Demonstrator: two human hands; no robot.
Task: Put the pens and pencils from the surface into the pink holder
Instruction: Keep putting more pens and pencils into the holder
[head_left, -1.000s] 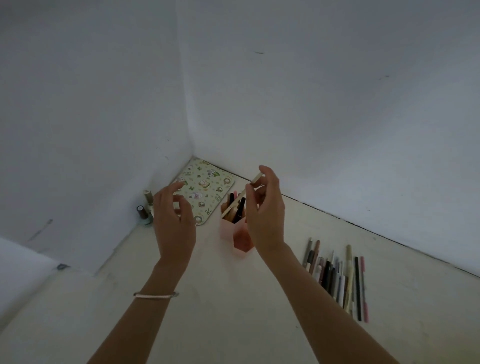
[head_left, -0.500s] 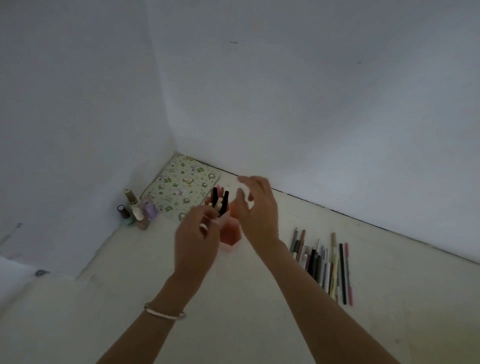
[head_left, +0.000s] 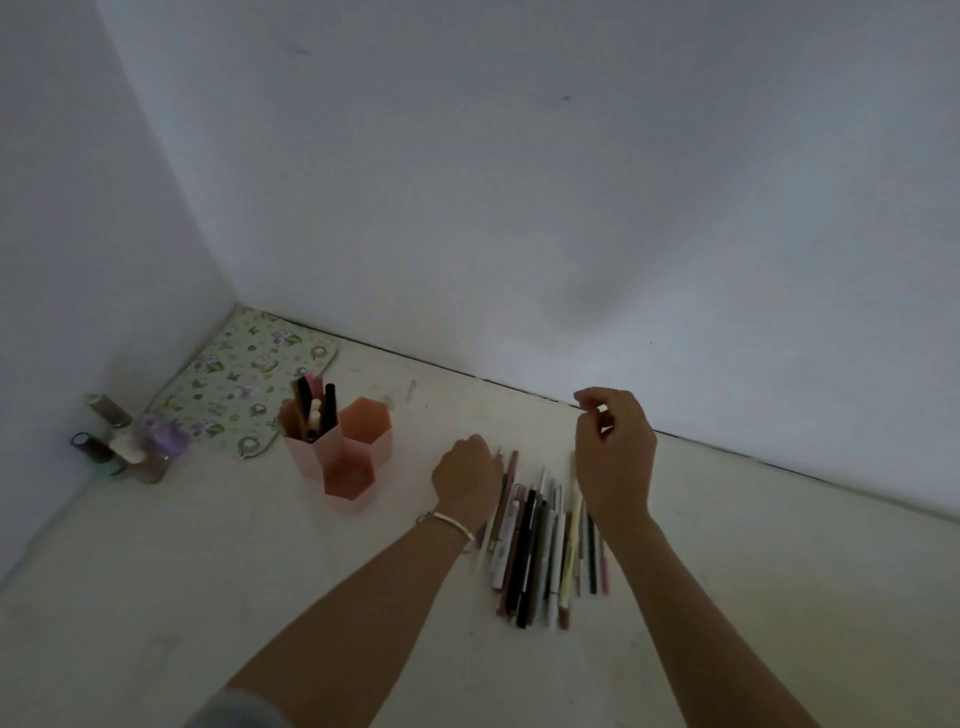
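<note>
Both hands moved from pink holder (head_left: 363, 441) to pens (head_left: 540, 545): next pickup.
Left hand (head_left: 467, 480) curled on row, grip unclear; right hand (head_left: 615, 457) loosely curled, empty. Holder left of both.

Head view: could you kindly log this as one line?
left hand: curled at edge of pen row, grip unclear | right hand: curled above row, holding nothing | pink holder: partly filled

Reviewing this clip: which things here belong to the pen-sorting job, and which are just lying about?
Part of the job:
pens and pencils in a row on the surface
pink holder, with pens standing in one compartment
left hand at the row's edge
right hand above the row

Just lying about:
patterned mat by the wall
small bottles in the corner
</note>
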